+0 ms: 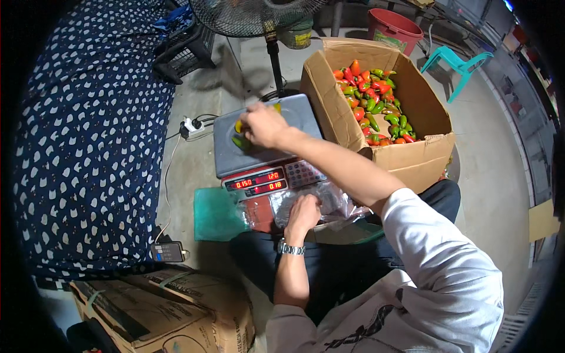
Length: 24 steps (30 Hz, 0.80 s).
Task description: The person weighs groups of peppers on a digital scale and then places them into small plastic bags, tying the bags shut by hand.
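My right hand (264, 125) is over the grey platform (287, 152) of a digital price scale, its fingers curled around peppers. A green pepper (240, 142) and a yellow one (239, 126) show beside the fingertips, and part of another yellow-green pepper (277, 107) shows behind the knuckles. The red display panel (256, 183) of the scale is lit. Nearer to me, my left hand (305, 213), with a metal watch at the wrist, rests on a stack of clear plastic bags (284, 205). Its fingertips are partly hidden, so whether it pinches a bag cannot be told.
An open cardboard box (410, 163) of red and green peppers (373, 97) stands right of the scale. Behind it are a fan (271, 39) and a red bucket (397, 28). A power strip (193, 127) and a phone (167, 252) lie left; closed cartons (167, 304) sit at lower left.
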Each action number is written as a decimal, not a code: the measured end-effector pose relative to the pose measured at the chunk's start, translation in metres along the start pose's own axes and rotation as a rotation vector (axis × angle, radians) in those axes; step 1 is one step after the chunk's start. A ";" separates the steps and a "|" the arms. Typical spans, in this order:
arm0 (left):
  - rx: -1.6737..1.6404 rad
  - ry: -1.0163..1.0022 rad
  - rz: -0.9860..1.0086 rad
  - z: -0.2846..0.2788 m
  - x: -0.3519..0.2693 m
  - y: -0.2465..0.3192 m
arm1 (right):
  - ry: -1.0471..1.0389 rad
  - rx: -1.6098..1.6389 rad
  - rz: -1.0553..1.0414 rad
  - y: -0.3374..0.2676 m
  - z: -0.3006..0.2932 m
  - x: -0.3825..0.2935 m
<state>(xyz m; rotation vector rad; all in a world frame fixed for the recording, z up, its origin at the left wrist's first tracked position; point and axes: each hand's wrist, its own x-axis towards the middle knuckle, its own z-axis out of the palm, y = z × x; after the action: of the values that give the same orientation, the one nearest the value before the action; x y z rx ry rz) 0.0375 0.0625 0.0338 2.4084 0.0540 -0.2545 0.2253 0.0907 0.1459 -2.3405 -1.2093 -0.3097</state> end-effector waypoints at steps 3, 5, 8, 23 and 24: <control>-0.029 -0.004 -0.008 0.010 -0.003 0.002 | 0.028 0.064 0.103 0.028 -0.032 -0.012; 0.006 -0.016 -0.003 0.011 -0.005 0.012 | 0.064 0.117 0.135 0.054 -0.041 -0.020; 0.020 -0.024 0.001 0.016 -0.009 0.017 | 0.028 0.155 0.241 0.071 -0.048 -0.027; 0.011 -0.025 0.007 0.006 -0.013 0.017 | -0.302 0.188 0.554 0.065 0.004 -0.008; 0.008 -0.019 0.001 0.008 -0.013 0.013 | -0.360 0.170 0.578 0.061 0.007 -0.002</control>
<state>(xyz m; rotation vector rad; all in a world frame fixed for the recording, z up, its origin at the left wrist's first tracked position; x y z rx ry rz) 0.0253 0.0478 0.0390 2.4140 0.0435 -0.2784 0.2733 0.0628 0.1192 -2.5255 -0.6120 0.4076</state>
